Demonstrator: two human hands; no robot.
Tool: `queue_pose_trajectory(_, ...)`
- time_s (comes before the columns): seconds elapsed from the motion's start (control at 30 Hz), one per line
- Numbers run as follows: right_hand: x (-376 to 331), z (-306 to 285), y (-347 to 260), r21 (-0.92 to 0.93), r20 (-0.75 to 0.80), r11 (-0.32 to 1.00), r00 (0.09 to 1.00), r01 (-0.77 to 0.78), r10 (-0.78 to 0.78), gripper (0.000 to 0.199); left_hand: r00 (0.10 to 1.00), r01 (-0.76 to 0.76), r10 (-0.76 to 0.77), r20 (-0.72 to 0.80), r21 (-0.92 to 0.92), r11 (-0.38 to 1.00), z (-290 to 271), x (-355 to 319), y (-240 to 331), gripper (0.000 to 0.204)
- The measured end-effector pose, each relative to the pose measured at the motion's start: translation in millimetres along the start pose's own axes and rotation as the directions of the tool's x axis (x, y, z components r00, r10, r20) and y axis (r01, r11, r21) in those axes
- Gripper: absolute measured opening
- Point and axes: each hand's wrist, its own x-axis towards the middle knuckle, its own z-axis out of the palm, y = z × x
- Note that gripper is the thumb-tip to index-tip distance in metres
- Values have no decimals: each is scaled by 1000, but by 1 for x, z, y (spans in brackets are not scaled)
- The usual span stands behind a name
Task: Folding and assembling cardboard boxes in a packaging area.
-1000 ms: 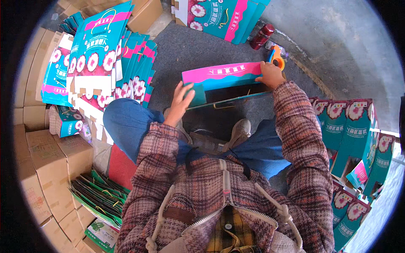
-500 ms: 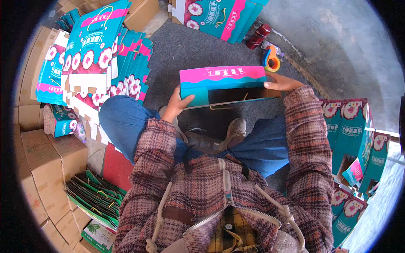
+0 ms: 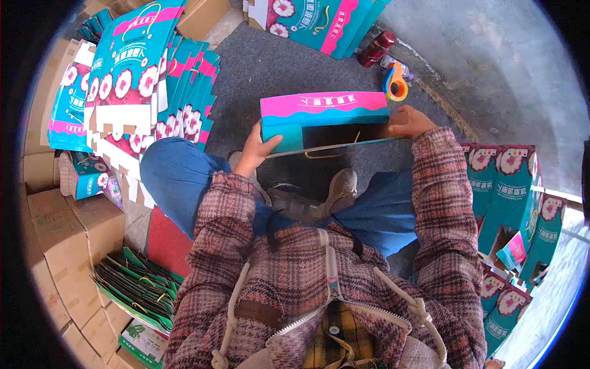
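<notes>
Above my lap I hold a teal and pink cardboard gift box (image 3: 324, 106), its long side open toward me and its dark inside showing. My left hand (image 3: 258, 149) grips the left end, thumb on the teal front flap. At the right end my right hand (image 3: 410, 122) is closed on the box's edge, fingers curled and partly hidden by the cardboard. A yellowish cord handle (image 3: 321, 156) hangs from the lower panel.
Flat printed cartons (image 3: 126, 77) stack at the left, above brown boxes (image 3: 74, 240). Green bags (image 3: 138, 286) lie lower left. Orange tape (image 3: 398, 89) and a dark red bottle (image 3: 377, 49) stand beyond my right hand. Assembled boxes (image 3: 507, 184) line the right.
My right hand has shifted slightly outward, its thumb drawing back from the box's front and its fingers curling at the right end. My left hand keeps its grip.
</notes>
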Motion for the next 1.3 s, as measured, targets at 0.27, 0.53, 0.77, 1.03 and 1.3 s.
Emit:
queue_pose_trajectory(0.27,0,28,-13,-255,173,967,984,2,44,96,999,-11,15,-49,79,997,2,2,-7,73)
queue_pose_trajectory(0.53,2,14,12,-72,380,994,924,88,-54,105,999,-52,52,-3,-112,992,8,5,-3,73)
queue_pose_trajectory(0.77,65,45,35,-170,-215,985,976,-8,-29,103,936,292,-348,-51,-435,852,-1,-14,7,77)
queue_pose_trajectory(1.03,92,56,62,-4,-4,996,996,-90,90,70,875,483,-476,87,-98,870,21,-13,48,79)
queue_pose_trajectory(1.3,-94,-20,-32,43,-653,993,755,114,-59,76,989,-145,142,-39,-87,986,36,-11,90,52)
